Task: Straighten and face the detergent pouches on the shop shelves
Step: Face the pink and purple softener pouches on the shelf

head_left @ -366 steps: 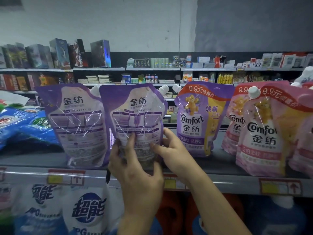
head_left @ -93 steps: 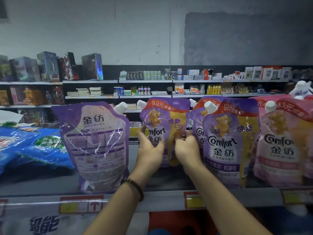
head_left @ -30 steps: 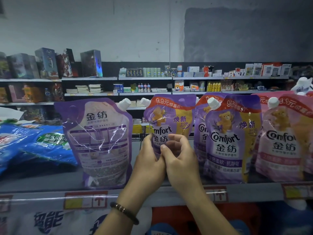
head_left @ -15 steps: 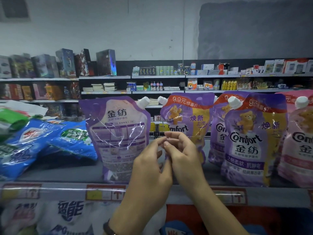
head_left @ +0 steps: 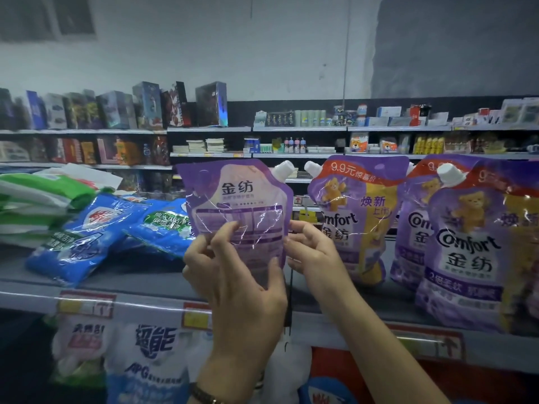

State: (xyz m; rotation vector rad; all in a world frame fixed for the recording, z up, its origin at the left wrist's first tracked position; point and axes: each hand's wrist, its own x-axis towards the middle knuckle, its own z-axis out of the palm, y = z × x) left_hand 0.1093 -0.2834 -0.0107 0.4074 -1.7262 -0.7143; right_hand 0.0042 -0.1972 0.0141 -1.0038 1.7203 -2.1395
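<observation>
Left hand (head_left: 236, 284): back toward the camera, fingers and thumb curled round the lower part of the held pouch. A dark bracelet (head_left: 204, 396) sits at the wrist.

Right hand (head_left: 313, 252): at 3 o'clock of the left hand, fingertips pinching the pouch's right edge.

Held pouch (head_left: 237, 205): purple, above the shelf front, long axis near upright. The printed back panel faces the camera. Its white cap (head_left: 284, 170) sits at the top right corner and points toward 1 o'clock. The bottom is hidden behind the left hand, so whether it stands on the shelf cannot be told.

Purple-and-yellow pouch (head_left: 361, 217): at 3 o'clock, just beside the right hand, upright. The bear front faces forward and the spout (head_left: 313, 167) points toward 11 o'clock.

Two more purple pouches: further toward 3 o'clock, fronts forward. The near one (head_left: 472, 252) overlaps the rear one (head_left: 414, 228).

Blue bags (head_left: 87, 234): at 9 o'clock, lying flat and askew.

Green-and-white bags (head_left: 35, 199): stacked beyond the blue bags.

Shelf (head_left: 140, 282): grey, with price labels (head_left: 86, 304) on its front edge.

White bags (head_left: 151, 354): at 7 o'clock, on the level below.
</observation>
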